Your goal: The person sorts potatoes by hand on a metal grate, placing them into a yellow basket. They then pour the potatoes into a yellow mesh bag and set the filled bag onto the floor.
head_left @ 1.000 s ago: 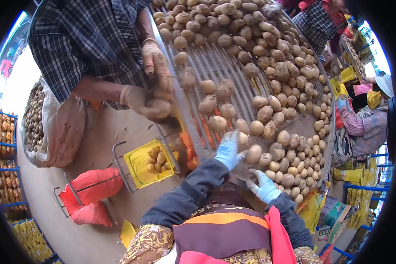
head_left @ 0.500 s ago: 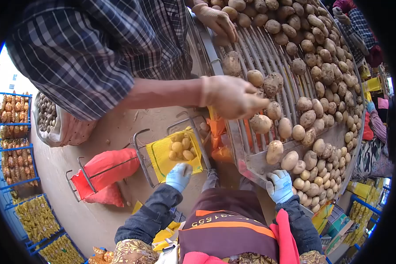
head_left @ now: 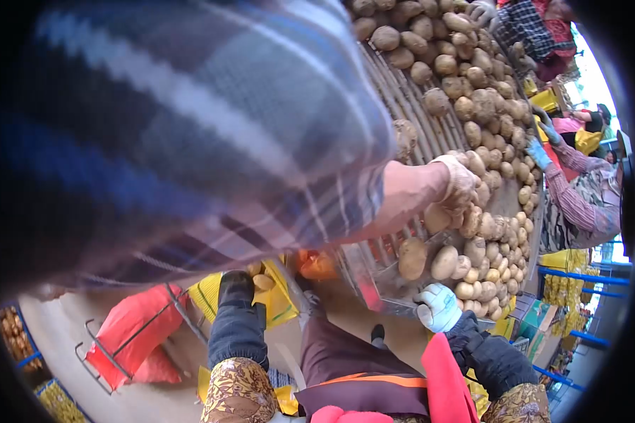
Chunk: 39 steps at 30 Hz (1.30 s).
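My right hand (head_left: pixel 437 307), in a pale blue-white glove, is curled against the metal front edge (head_left: pixel 377 285) of the sorting table, just below a heap of potatoes (head_left: pixel 473 250). My left sleeve (head_left: pixel 236 317) reaches up toward a yellow mesh bag (head_left: pixel 281 304). The left hand itself is hidden behind a co-worker's plaid sleeve (head_left: pixel 190 141). A single potato (head_left: pixel 263 282) shows beside the cuff. The co-worker's gloved hand (head_left: pixel 457 185) rests among the potatoes above my right hand.
The plaid sleeve fills the upper left of the view. A red mesh bag (head_left: pixel 127 328) hangs on a wire frame at lower left. Another person (head_left: pixel 578 201) works at the table's right side. Blue racks (head_left: pixel 582 276) stand behind them.
The co-worker's arm has swept across and now blocks most of the view. My left hand has gone from the yellow bag's mouth to behind that sleeve. My right hand stays at the table edge.
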Tool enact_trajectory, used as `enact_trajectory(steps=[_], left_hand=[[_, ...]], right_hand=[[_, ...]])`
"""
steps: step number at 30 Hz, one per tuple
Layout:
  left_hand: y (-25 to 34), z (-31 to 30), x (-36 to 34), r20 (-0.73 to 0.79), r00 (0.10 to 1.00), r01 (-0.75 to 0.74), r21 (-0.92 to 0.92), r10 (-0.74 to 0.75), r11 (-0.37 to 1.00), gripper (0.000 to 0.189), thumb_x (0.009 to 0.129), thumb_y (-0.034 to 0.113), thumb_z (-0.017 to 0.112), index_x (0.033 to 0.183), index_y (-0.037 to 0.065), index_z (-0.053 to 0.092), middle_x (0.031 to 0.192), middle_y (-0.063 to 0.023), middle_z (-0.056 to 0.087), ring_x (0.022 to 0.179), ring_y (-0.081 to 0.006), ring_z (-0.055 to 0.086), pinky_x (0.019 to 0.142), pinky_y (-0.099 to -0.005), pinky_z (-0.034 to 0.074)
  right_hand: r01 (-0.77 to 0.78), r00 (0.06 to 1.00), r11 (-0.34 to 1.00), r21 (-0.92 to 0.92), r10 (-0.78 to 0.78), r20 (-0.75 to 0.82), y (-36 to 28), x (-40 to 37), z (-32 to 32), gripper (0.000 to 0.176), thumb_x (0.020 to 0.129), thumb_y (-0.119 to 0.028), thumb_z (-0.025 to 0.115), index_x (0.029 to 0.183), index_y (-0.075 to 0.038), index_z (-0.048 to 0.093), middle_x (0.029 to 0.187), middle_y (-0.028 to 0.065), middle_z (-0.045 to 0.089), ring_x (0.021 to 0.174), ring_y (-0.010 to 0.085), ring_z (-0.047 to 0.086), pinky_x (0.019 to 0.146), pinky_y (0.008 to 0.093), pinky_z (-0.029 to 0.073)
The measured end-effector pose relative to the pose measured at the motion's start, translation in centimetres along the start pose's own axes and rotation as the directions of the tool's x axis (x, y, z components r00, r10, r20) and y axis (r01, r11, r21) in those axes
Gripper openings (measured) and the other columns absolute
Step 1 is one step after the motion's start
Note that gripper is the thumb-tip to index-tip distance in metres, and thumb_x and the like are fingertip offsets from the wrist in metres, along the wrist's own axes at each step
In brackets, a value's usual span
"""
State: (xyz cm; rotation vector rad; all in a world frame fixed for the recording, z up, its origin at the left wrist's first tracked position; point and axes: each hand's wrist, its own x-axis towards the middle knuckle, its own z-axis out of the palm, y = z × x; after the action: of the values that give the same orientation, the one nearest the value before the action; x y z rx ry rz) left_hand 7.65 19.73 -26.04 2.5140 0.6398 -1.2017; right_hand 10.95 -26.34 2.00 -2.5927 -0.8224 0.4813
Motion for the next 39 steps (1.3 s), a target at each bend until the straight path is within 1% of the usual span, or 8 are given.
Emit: enact_trajectory(steps=[12, 19, 22, 25, 34, 36, 37, 39], left_hand=[[-2.9, 0.5, -1.6, -0.046, 0.991, 0.107, -0.273, -0.124, 0.956, 0.049, 0.085, 0.021, 0.064, 0.129, 0.007, 0.048, 0.122, -0.0210, 0.056, 0.108, -0.0335, 0.060, 0.084, -0.0416, 0.053], [-4.3, 2.9, 0.5, -0.012, 0.976, 0.196, -0.405, -0.219, 0.893, 0.049, 0.085, 0.020, 0.064, 0.129, 0.008, 0.048, 0.123, -0.0198, 0.056, 0.108, -0.0321, 0.060, 0.083, -0.0405, 0.053], [-3.8, 4.2, 2.6, -0.004, 0.971, 0.213, -0.442, -0.240, 0.871, 0.049, 0.085, 0.019, 0.064, 0.130, 0.008, 0.048, 0.123, -0.0193, 0.056, 0.108, -0.0315, 0.060, 0.083, -0.0400, 0.053], [-4.2, 5.7, 4.5, 0.003, 0.965, 0.231, -0.476, -0.262, 0.849, 0.049, 0.085, 0.019, 0.064, 0.130, 0.008, 0.048, 0.124, -0.0188, 0.055, 0.108, -0.0309, 0.060, 0.082, -0.0395, 0.054], [-4.5, 8.0, 6.4, 0.016, 0.957, 0.252, -0.548, -0.291, 0.798, 0.050, 0.085, 0.017, 0.064, 0.131, 0.008, 0.048, 0.125, -0.0173, 0.055, 0.109, -0.0291, 0.060, 0.081, -0.0381, 0.054], [-4.3, 7.1, 5.6, 0.011, 0.957, 0.239, -0.598, -0.289, 0.765, 0.050, 0.085, 0.016, 0.064, 0.131, 0.008, 0.047, 0.125, -0.0170, 0.055, 0.109, -0.0287, 0.060, 0.081, -0.0378, 0.054], [-4.3, 6.4, 5.0, 0.010, 0.957, 0.231, -0.631, -0.290, 0.741, 0.050, 0.085, 0.016, 0.064, 0.132, 0.008, 0.047, 0.125, -0.0168, 0.055, 0.109, -0.0285, 0.060, 0.080, -0.0376, 0.054], [-4.0, 4.3, 3.1, 0.008, 0.959, 0.195, -0.743, -0.283, 0.640, 0.050, 0.085, 0.016, 0.064, 0.132, 0.008, 0.047, 0.126, -0.0165, 0.055, 0.109, -0.0281, 0.060, 0.080, -0.0373, 0.054]], right_hand=[[0.063, 0.995, 0.998, -0.015, -0.064, -0.075, -1.0, 0.0, 0.6, 0.008, 0.075, -0.014, 0.061, 0.079, -0.007, 0.060, 0.077, 0.0130, 0.056, 0.072, 0.0350, 0.054, 0.065, 0.0453, 0.044], [0.105, 0.994, 0.994, -0.029, -0.105, -0.004, 0.1, -0.3, 1.4, 0.015, 0.087, -0.016, 0.048, 0.090, -0.003, 0.056, 0.081, 0.0155, 0.053, 0.072, 0.0351, 0.052, 0.065, 0.0437, 0.042], [0.182, 0.983, 0.942, -0.282, -0.175, 0.052, 1.2, -1.5, 1.9, 0.020, 0.091, -0.020, 0.044, 0.090, -0.003, 0.054, 0.080, 0.0149, 0.052, 0.071, 0.0336, 0.052, 0.065, 0.0426, 0.041], [0.064, 0.995, 0.998, 0.002, -0.064, 0.078, 1.6, -0.9, 1.8, 0.023, 0.092, -0.023, 0.043, 0.089, -0.003, 0.053, 0.078, 0.0151, 0.052, 0.070, 0.0329, 0.052, 0.064, 0.0420, 0.041], [-0.050, 0.991, 0.999, 0.016, 0.047, 0.127, -0.6, 0.6, 2.4, 0.025, 0.092, -0.024, 0.041, 0.087, -0.002, 0.054, 0.076, 0.0154, 0.052, 0.069, 0.0334, 0.052, 0.063, 0.0424, 0.040], [0.109, 0.988, 0.985, -0.133, -0.122, -0.095, 2.6, -1.3, 3.7, 0.033, 0.094, -0.029, 0.039, 0.085, -0.001, 0.054, 0.078, 0.0161, 0.054, 0.070, 0.0345, 0.053, 0.064, 0.0431, 0.040], [-0.038, 0.992, 0.978, -0.206, 0.062, 0.112, 3.9, -2.2, 2.5, 0.037, 0.095, -0.031, 0.038, 0.090, 0.000, 0.055, 0.084, 0.0185, 0.056, 0.077, 0.0375, 0.054, 0.068, 0.0446, 0.042], [0.026, 0.997, 0.978, -0.209, -0.010, 0.079, 3.3, -2.2, 2.7, 0.039, 0.095, -0.033, 0.038, 0.091, 0.001, 0.056, 0.083, 0.0192, 0.055, 0.075, 0.0370, 0.054, 0.067, 0.0456, 0.042]])
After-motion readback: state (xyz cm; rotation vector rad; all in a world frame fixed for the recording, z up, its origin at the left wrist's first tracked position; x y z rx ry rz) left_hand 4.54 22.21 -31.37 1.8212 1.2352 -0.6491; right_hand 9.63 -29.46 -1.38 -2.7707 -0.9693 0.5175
